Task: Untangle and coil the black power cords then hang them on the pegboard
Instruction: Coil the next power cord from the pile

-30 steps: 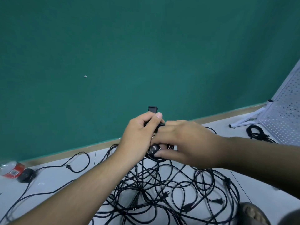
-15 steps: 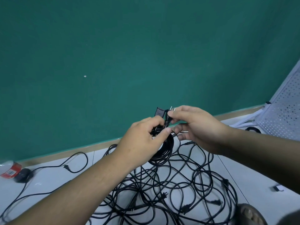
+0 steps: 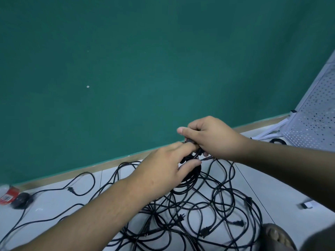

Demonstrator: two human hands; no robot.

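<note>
The cord bundle (image 3: 194, 173) you are working on is up off the floor (image 3: 290, 182), a small black coil held between your hands. Your left grip (image 3: 161, 173) is closed round the loops with the thumb laid across the front, which looks meant to stop the turns springing apart. Your right grip (image 3: 215, 138) is curled tight on the loose end of that cord just above the coil, probably to wrap or tuck it so the bundle stays bound. Beneath lies the tangle (image 3: 208, 212) of remaining cords, spread on the floor with several plugs showing. The pegboard (image 3: 315, 120) stands tilted at the far right, a dark loop of cord (image 3: 277, 141) at its foot, so hanging means reaching right.
</note>
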